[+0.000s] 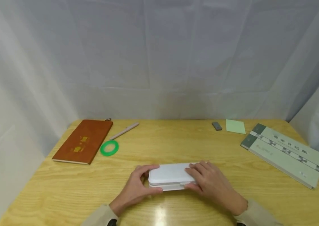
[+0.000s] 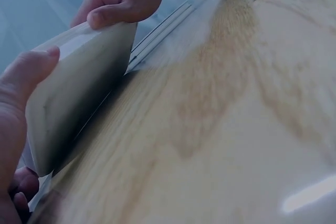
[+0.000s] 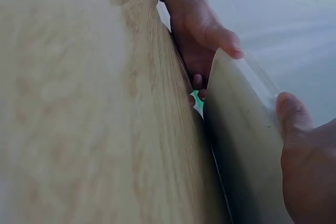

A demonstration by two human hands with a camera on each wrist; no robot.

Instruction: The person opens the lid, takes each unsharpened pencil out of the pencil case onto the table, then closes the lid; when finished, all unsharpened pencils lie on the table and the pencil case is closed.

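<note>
In the head view, a white case (image 1: 170, 174) sits between both hands near the front of the surface (image 1: 170, 141). The left grip (image 1: 137, 184) wraps its left end, thumb on the front edge and a finger along the far edge. The right grip (image 1: 211, 180) pinches the right end, fingertips on the lid, thumb beside a small front tab. Handling it well probably means bracing the left end firmly and letting the right thumb work gently, without squeezing the lid. The wood-grained surface catches a bright reflection in front; pale cloth (image 1: 170, 69) hangs behind and at both sides.

The left wrist view shows the case tilted, its underside facing the camera; keeping both ends level should stop it twisting. Wood grain fills much of this view.

In the right wrist view, both thumbs press the near edge. Whether the case's lower edge touches the surface, I cannot tell.
</note>
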